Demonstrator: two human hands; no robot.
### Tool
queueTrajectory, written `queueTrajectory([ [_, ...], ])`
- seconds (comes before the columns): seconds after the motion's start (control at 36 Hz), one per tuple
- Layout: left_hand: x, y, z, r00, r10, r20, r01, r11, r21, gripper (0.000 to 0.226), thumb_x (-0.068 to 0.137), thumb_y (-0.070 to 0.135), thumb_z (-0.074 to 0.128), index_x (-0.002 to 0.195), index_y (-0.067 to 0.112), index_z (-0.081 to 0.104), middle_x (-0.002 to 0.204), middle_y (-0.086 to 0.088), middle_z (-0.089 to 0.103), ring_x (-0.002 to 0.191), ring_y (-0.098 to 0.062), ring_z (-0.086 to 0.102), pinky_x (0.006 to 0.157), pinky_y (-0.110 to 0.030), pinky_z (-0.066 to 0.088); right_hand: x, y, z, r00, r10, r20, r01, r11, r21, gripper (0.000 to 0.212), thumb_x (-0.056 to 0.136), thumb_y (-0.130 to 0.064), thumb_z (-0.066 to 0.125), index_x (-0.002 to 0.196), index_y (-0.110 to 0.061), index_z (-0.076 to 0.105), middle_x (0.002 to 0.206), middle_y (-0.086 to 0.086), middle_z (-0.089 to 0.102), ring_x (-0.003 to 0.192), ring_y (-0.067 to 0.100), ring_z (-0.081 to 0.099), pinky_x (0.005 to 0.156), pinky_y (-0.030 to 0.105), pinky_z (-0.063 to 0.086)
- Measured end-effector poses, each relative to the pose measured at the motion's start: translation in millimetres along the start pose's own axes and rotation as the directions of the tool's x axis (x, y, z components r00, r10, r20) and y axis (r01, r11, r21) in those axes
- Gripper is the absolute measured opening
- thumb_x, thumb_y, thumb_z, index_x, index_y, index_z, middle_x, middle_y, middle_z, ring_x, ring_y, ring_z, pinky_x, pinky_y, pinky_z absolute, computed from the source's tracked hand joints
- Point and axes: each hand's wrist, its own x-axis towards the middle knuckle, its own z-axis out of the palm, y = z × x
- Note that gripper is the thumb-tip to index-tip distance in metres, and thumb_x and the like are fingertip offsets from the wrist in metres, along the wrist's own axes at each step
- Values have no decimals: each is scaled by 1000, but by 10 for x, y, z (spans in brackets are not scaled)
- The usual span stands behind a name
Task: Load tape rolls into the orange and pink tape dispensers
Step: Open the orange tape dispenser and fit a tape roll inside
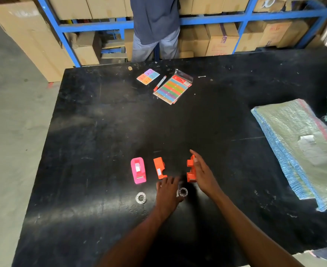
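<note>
Head view, near edge of the black table (104, 116): we are working on the orange dispenser, which is lying apart in two pieces, while the pink one is sitting whole.

Pink dispenser (138, 170): it is resting upright at the left of the row, untouched, with no hand near it.

Orange half, left (159, 168): it is lying flat just beyond our left fingertips, its open side turned towards the other piece.

Orange half, right (191, 170): it is standing on edge against the palm side of our right hand.

Left hand (168, 191): we are spreading it flat over the table, fingers splayed, gripping nothing; the thumb side is touching or just covering the nearer roll.

Right hand (203, 174): we are holding it open and edge-on, fingers straight, steadying the orange piece rather than clasping it, though how firmly it is pressing is hard to tell from this angle.

Tape roll, centre (183, 192): it is lying flat between our two hands, partly hidden by the left one.

Tape roll, left (140, 197): it is lying flat below the pink dispenser, well clear of both hands.

Doing it well: we are judging that the centre roll should be pinched by its rim, seated in one orange half with the loose end facing the cutter, and only then closed with the other half, both pieces being kept square.

Risk: the clear rolls are showing poorly against the dark top, so we are watching the tape end.
</note>
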Motion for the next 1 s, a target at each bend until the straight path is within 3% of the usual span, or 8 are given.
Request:
queueTrajectory([
  [0.14,-216,-243,2,991,-131,23,132,991,-25,76,68,48,78,132,25,43,134,3,49,118,-25,48,96,-39,38,-74,23,130,997,54,59,-53,998,-21,43,104,-55,24,145,-51,35,144,-9,49,122,5,47,101,28,37],
  [0.25,-305,-372,35,991,-134,9,135,989,-62,47,77,40,69,117,19,53,122,-3,53,111,-28,52,92,-38,41,-114,59,242,994,50,102,-48,998,-27,44,105,-49,26,147,-44,37,139,-16,44,128,2,41,103,24,32],
  [0.39,-315,-367,-82,993,-109,-37,91,944,-317,35,83,39,65,111,20,57,112,-2,61,101,-23,60,84,-36,48,-200,85,290,983,62,174,-50,996,-72,44,106,-45,30,148,-35,39,131,-17,48,124,5,49,100,22,34],
  [0.56,-235,-275,-419,996,-79,-37,56,903,-427,39,79,53,65,106,27,58,96,7,73,85,-17,69,77,-33,55,-247,218,374,958,63,281,26,953,-301,35,102,-54,33,136,-51,42,104,-6,73,82,11,71,84,33,55],
  [0.72,-170,-318,-661,999,-32,33,43,892,-451,40,78,45,71,112,25,62,101,3,70,86,-17,68,79,-34,57,-209,193,428,970,10,243,80,930,-360,43,97,-65,24,137,-55,34,121,-8,70,96,20,70,90,39,55],
  [0.83,-121,-372,-709,998,-36,53,59,850,-523,44,76,39,80,113,25,61,96,7,65,76,-11,64,79,-38,59,-256,22,445,971,-52,235,138,920,-366,38,104,-51,30,140,-48,41,120,-7,69,102,16,68,91,33,51],
  [0.92,-91,-340,-747,999,-49,19,50,785,-618,46,71,35,83,110,22,62,95,7,59,67,-6,60,73,-42,60,-287,-47,469,975,-69,213,123,960,-251,33,105,-47,32,135,-47,48,111,-13,70,97,7,68,87,25,48],
  [1.0,-66,-312,-776,996,-81,35,81,700,-709,40,75,26,85,108,19,63,95,8,59,66,4,59,62,-28,54,-262,36,496,985,-47,167,62,994,-88,37,104,-52,30,134,-46,51,120,-17,68,111,-1,62,101,30,47],
])
